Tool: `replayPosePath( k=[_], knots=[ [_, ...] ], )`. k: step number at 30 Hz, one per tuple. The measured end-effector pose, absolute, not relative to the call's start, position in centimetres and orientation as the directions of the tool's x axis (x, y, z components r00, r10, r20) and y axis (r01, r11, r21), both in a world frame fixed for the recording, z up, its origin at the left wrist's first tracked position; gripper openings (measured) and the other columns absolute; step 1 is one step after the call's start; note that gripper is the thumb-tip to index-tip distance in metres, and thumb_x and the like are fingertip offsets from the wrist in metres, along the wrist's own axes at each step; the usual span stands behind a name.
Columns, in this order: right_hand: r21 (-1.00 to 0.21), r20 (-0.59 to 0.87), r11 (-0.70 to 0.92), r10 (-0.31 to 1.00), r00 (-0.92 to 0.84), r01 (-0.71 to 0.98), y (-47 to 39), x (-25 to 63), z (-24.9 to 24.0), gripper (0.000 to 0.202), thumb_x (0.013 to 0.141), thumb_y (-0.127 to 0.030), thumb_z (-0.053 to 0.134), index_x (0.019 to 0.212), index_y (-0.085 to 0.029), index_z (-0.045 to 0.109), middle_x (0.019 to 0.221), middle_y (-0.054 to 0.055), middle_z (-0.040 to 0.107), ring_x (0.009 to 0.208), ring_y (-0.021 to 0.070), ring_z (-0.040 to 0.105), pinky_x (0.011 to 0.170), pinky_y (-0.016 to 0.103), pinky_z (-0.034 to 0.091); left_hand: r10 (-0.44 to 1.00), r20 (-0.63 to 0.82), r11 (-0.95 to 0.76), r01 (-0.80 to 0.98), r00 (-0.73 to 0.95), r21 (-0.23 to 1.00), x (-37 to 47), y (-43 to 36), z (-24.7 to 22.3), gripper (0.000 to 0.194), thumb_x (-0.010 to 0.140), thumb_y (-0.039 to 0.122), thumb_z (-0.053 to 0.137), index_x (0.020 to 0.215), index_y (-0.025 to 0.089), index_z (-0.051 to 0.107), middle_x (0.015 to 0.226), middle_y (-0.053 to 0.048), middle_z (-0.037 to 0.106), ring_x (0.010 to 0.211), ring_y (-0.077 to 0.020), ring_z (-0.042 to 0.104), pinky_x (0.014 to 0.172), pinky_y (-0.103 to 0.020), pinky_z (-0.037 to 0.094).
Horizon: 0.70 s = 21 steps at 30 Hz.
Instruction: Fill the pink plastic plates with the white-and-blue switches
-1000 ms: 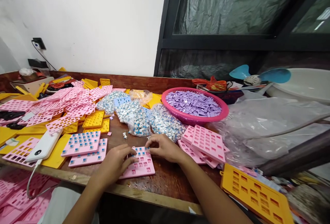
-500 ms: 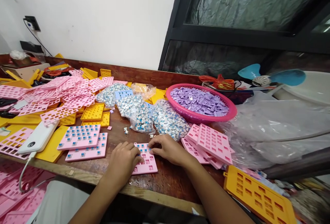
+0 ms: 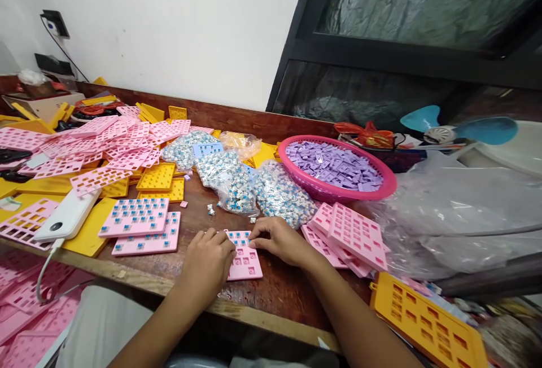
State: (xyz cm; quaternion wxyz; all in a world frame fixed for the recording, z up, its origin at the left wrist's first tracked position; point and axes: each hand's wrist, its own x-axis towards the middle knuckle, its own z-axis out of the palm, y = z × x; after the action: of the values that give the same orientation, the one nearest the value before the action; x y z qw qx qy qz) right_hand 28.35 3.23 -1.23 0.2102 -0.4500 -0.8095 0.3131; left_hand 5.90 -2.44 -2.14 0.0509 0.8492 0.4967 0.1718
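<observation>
A pink keypad plate with square holes lies flat near the table's front edge. Small blue-topped key switches fill holes in its upper rows, while lower holes stand bare. My left hand grips the plate's left side, its fingers curled over the edge and its thumb hidden. At the upper right edge, beside the last switch of the row, my right hand has thumb and forefinger drawn together. Anything between those fingertips is too small to make out. One loose switch rests on the wood behind the plate.
Two switch-filled pink plates are stacked at left, near a white power bank. Bags of switches lie behind. A pink basket holds purple keycaps. More pink plates and a yellow plate are at right.
The view has shifted slightly. My right fingertips have drawn back a little toward the plate's right edge, showing more of the upper switch row. My left hand keeps its place on the plate.
</observation>
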Motion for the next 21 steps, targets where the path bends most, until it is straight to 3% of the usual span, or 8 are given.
replayPosePath(
  k=[6, 9, 12, 16, 21],
  knots=[
    [-0.613, 0.029, 0.401, 0.873, -0.487, 0.681, 3.0, 27.9, -1.5, 0.005, 0.082, -0.017, 0.073, 0.08, -0.019, 0.076, 0.082, 0.003, 0.074, 0.077, 0.019, 0.066, 0.071, 0.028, 0.045, 0.836, 0.196, -0.546, 0.811, 0.512, 0.211, 6.0, -1.8, -1.6, 0.023, 0.1, 0.023, 0.049, 0.089, 0.019, 0.068, 0.096, -0.007, 0.069, 0.094, -0.0242, 0.058, 0.082, -0.039, 0.04],
    [-0.678, 0.001, 0.391, 0.847, -0.531, 0.623, 3.4, 28.4, -1.2, 0.005, 0.081, -0.023, 0.075, 0.083, -0.019, 0.077, 0.083, 0.003, 0.075, 0.077, 0.0197, 0.067, 0.071, 0.028, 0.047, 0.832, 0.189, -0.553, 0.808, 0.521, 0.206, 5.9, -1.8, -1.8, 0.022, 0.101, 0.023, 0.049, 0.09, 0.019, 0.068, 0.095, -0.007, 0.069, 0.093, -0.0245, 0.058, 0.082, -0.039, 0.04],
    [-0.72, 0.111, 0.39, 0.881, -0.46, 0.573, 4.0, 29.4, -0.5, 0.015, 0.085, -0.031, 0.07, 0.09, -0.018, 0.076, 0.09, 0.005, 0.076, 0.083, 0.0208, 0.068, 0.077, 0.03, 0.05, 0.842, 0.203, -0.533, 0.83, 0.501, 0.165, 5.9, -2.0, -2.4, 0.022, 0.101, 0.021, 0.047, 0.097, 0.019, 0.069, 0.097, -0.008, 0.069, 0.093, -0.0257, 0.058, 0.082, -0.04, 0.041],
    [-0.523, 0.302, 0.385, 0.918, -0.257, 0.761, 4.7, 30.0, -0.7, 0.014, 0.088, -0.023, 0.063, 0.095, -0.018, 0.074, 0.094, 0.007, 0.073, 0.088, 0.0212, 0.065, 0.082, 0.032, 0.047, 0.846, 0.218, -0.52, 0.843, 0.486, 0.139, 6.1, -2.1, -2.9, 0.022, 0.101, 0.021, 0.047, 0.099, 0.019, 0.069, 0.099, -0.008, 0.068, 0.093, -0.0263, 0.057, 0.082, -0.041, 0.041],
    [-0.266, 0.236, 0.388, 0.914, -0.331, 0.882, 4.9, 28.6, -2.5, 0.02, 0.091, -0.028, 0.065, 0.106, -0.02, 0.074, 0.103, 0.009, 0.07, 0.098, 0.0251, 0.063, 0.083, 0.034, 0.045, 0.831, 0.22, -0.54, 0.835, 0.51, 0.104, 6.5, -2.1, -2.8, 0.019, 0.099, 0.019, 0.051, 0.091, 0.018, 0.069, 0.1, -0.009, 0.069, 0.095, -0.0261, 0.058, 0.081, -0.041, 0.041]
  ],
)
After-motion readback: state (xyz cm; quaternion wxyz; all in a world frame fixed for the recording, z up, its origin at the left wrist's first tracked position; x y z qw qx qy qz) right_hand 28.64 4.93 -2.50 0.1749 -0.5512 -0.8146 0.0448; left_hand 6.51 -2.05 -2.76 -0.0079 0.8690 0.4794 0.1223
